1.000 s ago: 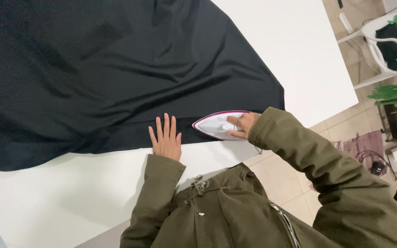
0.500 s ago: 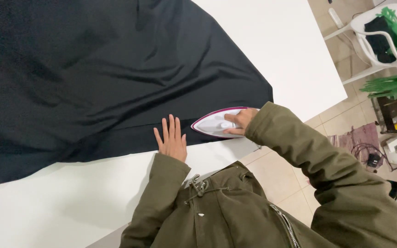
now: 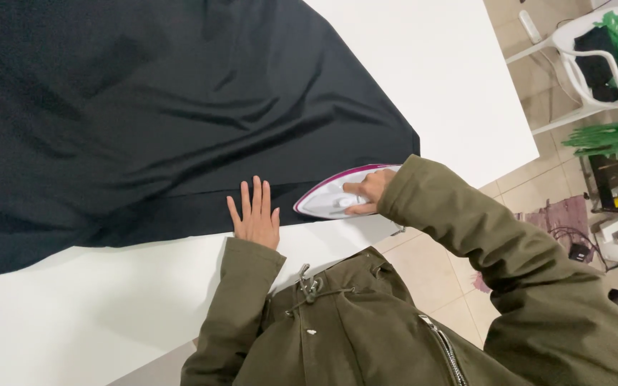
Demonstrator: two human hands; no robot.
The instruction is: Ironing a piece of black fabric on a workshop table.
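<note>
Head view looks straight down for me onto a white counter (image 3: 94,314) with a large black cloth (image 3: 166,121) spread across most of it, its folded lower edge running along the near side. My left hand (image 3: 255,218) lies flat on that edge, fingers (image 3: 256,193) stretched out and slightly spread, gripping nothing, palm pressing the cloth down. My right hand (image 3: 368,191) is clenched around the handle of a white iron with a purple rim (image 3: 334,196), which sits on the cloth's near edge just beside the left hand, its pointed nose aimed toward that hand. Both arms wear olive green jacket sleeves (the jacket front with its zipper fills the bottom of the frame). Off to the right, past the counter's edge, I see a tiled floor and a white plastic chair (image 3: 588,64) holding green and black cloth.
</note>
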